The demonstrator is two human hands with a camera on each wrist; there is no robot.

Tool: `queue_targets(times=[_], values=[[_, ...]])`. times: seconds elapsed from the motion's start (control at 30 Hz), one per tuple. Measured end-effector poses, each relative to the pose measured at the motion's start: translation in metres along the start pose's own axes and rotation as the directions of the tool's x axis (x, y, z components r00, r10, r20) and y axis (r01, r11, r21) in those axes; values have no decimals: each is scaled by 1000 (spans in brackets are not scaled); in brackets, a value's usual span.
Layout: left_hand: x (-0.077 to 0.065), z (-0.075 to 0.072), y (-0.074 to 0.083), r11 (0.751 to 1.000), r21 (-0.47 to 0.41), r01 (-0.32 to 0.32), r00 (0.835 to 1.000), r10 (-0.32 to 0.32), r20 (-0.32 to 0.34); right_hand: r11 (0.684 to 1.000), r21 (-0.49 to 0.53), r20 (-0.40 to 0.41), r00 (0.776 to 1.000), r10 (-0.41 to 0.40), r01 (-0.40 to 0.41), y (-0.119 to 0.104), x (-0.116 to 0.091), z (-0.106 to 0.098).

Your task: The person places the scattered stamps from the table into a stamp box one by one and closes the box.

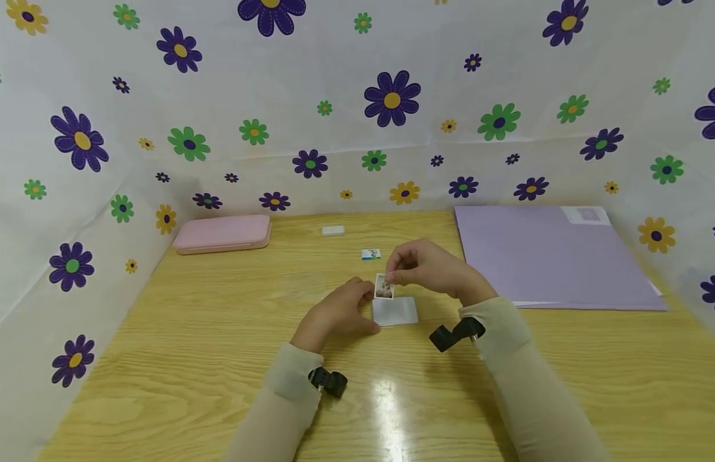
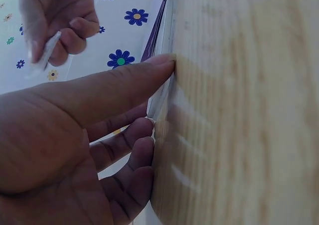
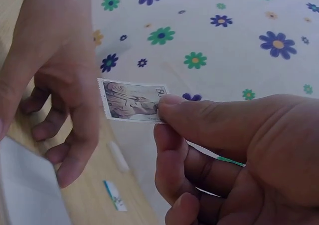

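Thumb and fingers of my right hand (image 1: 429, 266) pinch a small postage stamp (image 3: 132, 101) by one end. It has a perforated white border, a brownish picture and the number 150. In the head view the stamp stands just above the far edge of a flat whitish rectangular piece (image 1: 395, 311), which lies on the table. My left hand (image 1: 342, 311) rests at that piece's left end, thumb at the near corner, loosely bent fingers towards the far corner. The left wrist view shows the left thumb tip (image 2: 162, 64) right at the piece's thin edge.
A small white block (image 1: 333, 231) and a small white-and-blue item (image 1: 371, 254) lie farther back on the wooden table (image 1: 218, 321). A pink case (image 1: 223, 233) stands back left, a large purple folder (image 1: 524, 256) at right. Flower-printed cloth (image 1: 334, 77) surrounds the table.
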State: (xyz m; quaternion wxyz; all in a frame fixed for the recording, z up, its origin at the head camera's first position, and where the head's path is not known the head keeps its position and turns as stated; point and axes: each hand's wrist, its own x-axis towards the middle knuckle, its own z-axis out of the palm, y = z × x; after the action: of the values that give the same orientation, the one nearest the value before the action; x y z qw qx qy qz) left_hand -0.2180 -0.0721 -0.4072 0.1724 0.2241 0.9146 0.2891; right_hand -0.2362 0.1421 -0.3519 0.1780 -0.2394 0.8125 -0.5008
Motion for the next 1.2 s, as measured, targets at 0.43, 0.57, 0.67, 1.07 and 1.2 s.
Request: queue_targets(times=[0.43,0.57,0.67,1.07,1.2], values=[[-4,-3,-2,1000,-14,13,1000,-13,8,986,-128,2,994,106,-105,34,21,24],[-3,-3,-4,1000,-22,8,1000,-7,8,974,-194,-9,993,117,-117,40,24,29],[-3,-3,-5,1000,-31,4,1000,-3,7,969,-212,-14,992,125,-125,40,25,31],[-3,-2,-3,1000,-26,9,1000,-9,17,965,-227,-11,991,134,-133,39,25,34],[-2,-2,-3,1000,-21,5,1000,-4,23,961,-237,-21,990,143,-144,41,26,35]])
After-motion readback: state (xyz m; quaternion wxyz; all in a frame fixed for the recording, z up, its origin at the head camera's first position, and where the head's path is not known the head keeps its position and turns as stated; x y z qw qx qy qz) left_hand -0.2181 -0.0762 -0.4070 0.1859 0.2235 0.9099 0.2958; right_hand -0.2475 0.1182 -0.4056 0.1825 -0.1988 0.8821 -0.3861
